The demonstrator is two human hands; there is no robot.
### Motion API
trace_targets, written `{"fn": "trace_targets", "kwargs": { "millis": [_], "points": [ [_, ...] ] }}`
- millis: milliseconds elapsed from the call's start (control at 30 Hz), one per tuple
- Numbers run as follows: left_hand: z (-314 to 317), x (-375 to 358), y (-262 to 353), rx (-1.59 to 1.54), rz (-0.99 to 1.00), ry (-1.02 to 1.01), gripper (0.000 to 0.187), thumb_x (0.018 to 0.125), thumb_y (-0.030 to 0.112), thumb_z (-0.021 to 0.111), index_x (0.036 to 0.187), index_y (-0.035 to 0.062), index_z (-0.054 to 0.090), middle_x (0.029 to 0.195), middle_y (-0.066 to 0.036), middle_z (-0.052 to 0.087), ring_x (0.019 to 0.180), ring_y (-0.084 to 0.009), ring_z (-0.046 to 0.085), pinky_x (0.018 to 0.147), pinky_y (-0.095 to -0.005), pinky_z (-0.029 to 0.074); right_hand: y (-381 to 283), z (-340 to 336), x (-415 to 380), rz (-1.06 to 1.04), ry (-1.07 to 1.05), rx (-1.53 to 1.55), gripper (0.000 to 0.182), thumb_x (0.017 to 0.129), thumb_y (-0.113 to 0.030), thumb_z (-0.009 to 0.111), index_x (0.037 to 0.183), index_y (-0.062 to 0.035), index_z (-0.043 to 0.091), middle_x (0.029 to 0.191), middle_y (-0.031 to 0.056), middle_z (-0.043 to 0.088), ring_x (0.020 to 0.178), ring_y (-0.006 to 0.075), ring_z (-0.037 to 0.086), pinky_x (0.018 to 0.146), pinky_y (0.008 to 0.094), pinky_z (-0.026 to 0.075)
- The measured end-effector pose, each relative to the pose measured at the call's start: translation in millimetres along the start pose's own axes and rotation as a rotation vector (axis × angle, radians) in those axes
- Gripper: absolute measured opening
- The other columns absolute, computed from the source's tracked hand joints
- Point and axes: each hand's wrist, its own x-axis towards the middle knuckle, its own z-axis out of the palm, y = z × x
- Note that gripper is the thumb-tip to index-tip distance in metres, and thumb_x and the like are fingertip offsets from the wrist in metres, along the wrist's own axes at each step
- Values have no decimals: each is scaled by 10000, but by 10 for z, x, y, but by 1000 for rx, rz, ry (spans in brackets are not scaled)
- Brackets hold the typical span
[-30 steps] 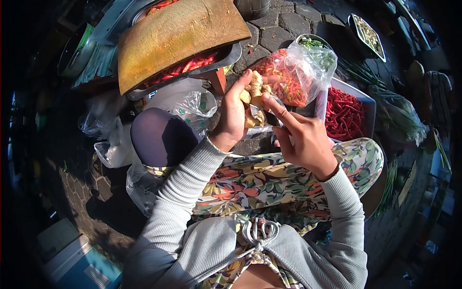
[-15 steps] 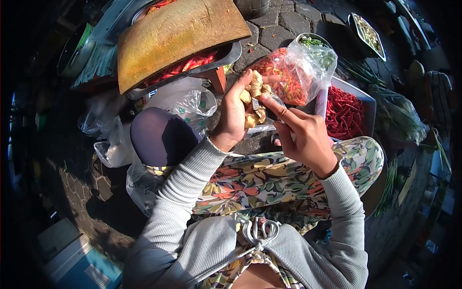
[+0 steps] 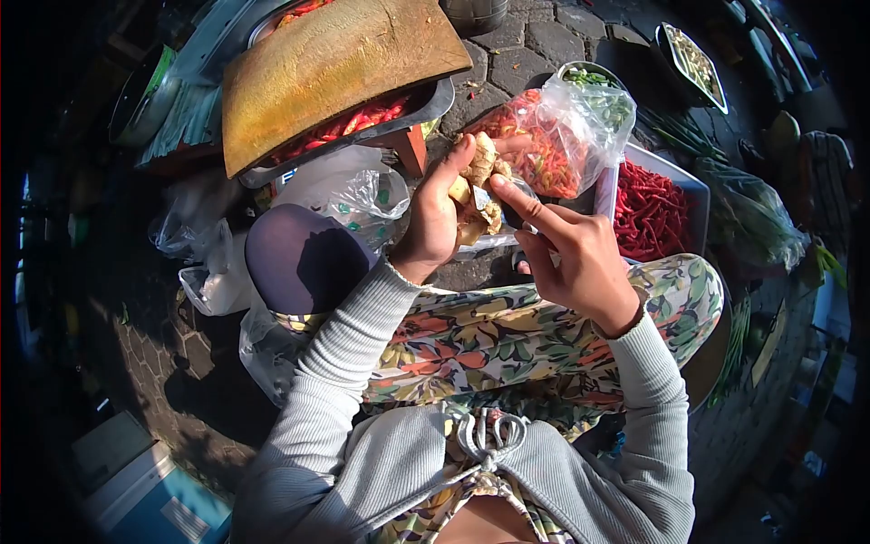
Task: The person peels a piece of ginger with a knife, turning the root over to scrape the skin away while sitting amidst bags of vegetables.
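Pale, knobbly ginger [image 3: 482, 161] lies in my left hand [image 3: 435, 218], whose thumb stands along its side and whose fingers are mostly behind it. Lower in the same palm are more rough brown pieces [image 3: 478, 219] that look like ginger, with a small greyish patch among them that I cannot make out. My right hand [image 3: 580, 258] is close on the right, its index finger stretched out so the tip meets the ginger. The other right fingers are curled under, and what they hold, if anything, is hidden.
A worn wooden board [image 3: 344, 77] rests over a tray of red chillies [image 3: 362, 118] at upper left. Ahead are a clear bag of cut chillies [image 3: 535, 145] and a white crate [image 3: 696, 213] of red chillies. Plastic bags [image 3: 349, 190] lie by my left knee.
The ginger has turned and shifted slightly in my left hand, which has tilted a little. My right index finger stays against it.
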Motion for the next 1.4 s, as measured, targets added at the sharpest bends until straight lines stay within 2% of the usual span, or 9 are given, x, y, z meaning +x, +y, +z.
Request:
{"fn": "trace_targets", "kwargs": {
  "millis": [167, 333, 400, 533, 633, 733, 833, 1000, 1400],
  "points": [
    [-45, 4, -17, 36, 8, -2, 616, 973, 416, 290, 1288, -93, 434, 808, 9, 508, 760, -67, 497, 709, -202, 415, -55, -21, 12, 55, -22, 15, 616, 736, 55, 573, 1312, -154, 513, 661, 110, 584, 508, 239, 554, 504, 336, 457],
    [-154, 33, -51, 2, 4, -48, 609, 972, 410, 292, 1273, -96, 447, 826, 1, 534, 760, -65, 502, 709, -204, 418, 17, 25, 18, 35, 13, 60, 605, 758, 5, 585, 1328, -174, 492, 656, 96, 588, 490, 243, 548, 475, 346, 452],
    [-154, 35, -31, -76, -16, -87, 589, 968, 399, 304, 1253, -91, 466, 918, -42, 598, 817, -83, 554, 741, -225, 456, 35, 25, 3, 31, 12, 65, 601, 778, -49, 604, 1345, -199, 468, 647, 74, 590, 467, 246, 540, 447, 359, 448],
    [-211, 100, 0, -270, -63, -36, 489, 952, 341, 359, 1189, -61, 503, 1069, -120, 616, 824, -165, 645, 699, -289, 545, 33, 13, -5, 167, 32, 312, 646, 798, 16, 572, 1392, -152, 382, 678, 111, 612, 477, 221, 537, 507, 282, 440],
    [-252, 148, -78, -110, 37, 211, 308, 927, 305, 452, 982, 23, 564, 941, -106, 637, 728, -163, 646, 614, -290, 543, 117, 6, -27, 130, 106, 407, 668, 817, 64, 537, 1419, -116, 310, 648, 153, 571, 440, 150, 458, 529, 237, 396],
    [-279, 138, -111, -150, 1, 209, 283, 917, 300, 484, 975, 40, 580, 878, -82, 640, 707, -164, 641, 581, -294, 536, 121, -33, -64, 239, 15, 407, 634, 835, 25, 547, 1412, -127, 331, 541, 80, 407, 450, 126, 314, 490, 235, 322],
    [-274, 131, -96, -187, -67, 203, 273, 918, 304, 491, 976, 56, 589, 869, -65, 642, 725, -152, 636, 608, -290, 528, 116, -22, -53, 221, -34, 371, 619, 847, 0, 546, 1412, -134, 333, 515, 74, 371, 438, 130, 309, 478, 243, 312],
    [-238, 136, -154, -70, 5, 306, 277, 926, 308, 481, 986, 62, 592, 864, -44, 641, 758, -132, 628, 687, -264, 504, 97, 33, -59, 204, -93, 330, 713, 787, -67, 595, 1431, -136, 297, 477, 103, 449, 440, 252, 526, 485, 340, 415],
    [-287, 144, -231, -28, 39, 245, 260, 936, 298, 470, 960, 64, 580, 848, -37, 620, 756, -122, 612, 668, -253, 491, 109, 67, -72, 160, -79, 204, 579, 823, -96, 574, 1374, -185, 419, 444, 88, 462, 400, 278, 515, 443, 374, 415]
  ]
}}
